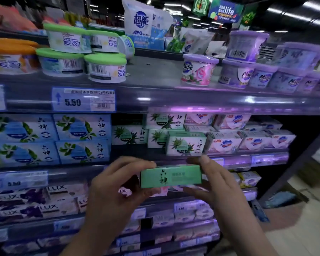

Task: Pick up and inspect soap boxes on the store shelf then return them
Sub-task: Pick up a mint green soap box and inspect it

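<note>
A green soap box (171,176) with black Chinese characters is held level in front of the shelf, its long side face toward me. My left hand (116,185) grips its left end, thumb on top and fingers underneath. My right hand (216,183) grips the right end the same way. Behind and above it, matching green aloe soap boxes (185,144) stand stacked on the middle shelf (229,160), with a dark gap to their left.
Blue soap boxes (50,139) fill the middle shelf's left, white and pink ones (248,139) its right. Round air-freshener tubs (81,54) stand on the top shelf. LUX boxes (35,202) lie below. An aisle floor (303,228) opens at the right.
</note>
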`<action>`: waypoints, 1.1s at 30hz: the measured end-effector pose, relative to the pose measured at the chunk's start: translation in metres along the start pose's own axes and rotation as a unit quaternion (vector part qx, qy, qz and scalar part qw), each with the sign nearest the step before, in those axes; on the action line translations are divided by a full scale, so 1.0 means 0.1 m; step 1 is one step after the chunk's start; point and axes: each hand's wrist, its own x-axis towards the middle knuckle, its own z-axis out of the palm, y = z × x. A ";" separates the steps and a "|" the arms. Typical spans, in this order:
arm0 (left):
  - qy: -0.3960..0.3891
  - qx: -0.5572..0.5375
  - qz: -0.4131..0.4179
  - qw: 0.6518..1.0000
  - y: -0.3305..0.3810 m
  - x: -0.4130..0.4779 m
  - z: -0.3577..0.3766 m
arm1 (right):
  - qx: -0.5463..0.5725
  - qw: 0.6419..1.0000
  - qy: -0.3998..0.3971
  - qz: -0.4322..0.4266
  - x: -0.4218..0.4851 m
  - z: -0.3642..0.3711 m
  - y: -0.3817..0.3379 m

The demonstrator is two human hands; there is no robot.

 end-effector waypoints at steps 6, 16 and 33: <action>-0.050 -0.108 -0.051 0.992 -0.12 -0.10 -0.03 | 0.081 0.996 -0.006 0.022 -0.08 -0.03 -0.04; 0.017 -0.281 -0.224 0.933 0.11 -0.06 0.11 | 0.011 0.987 0.024 -0.156 -0.18 0.04 -0.09; 0.127 -0.113 0.020 0.985 0.52 -0.04 0.26 | 0.112 0.982 -0.112 -0.100 0.10 0.05 0.24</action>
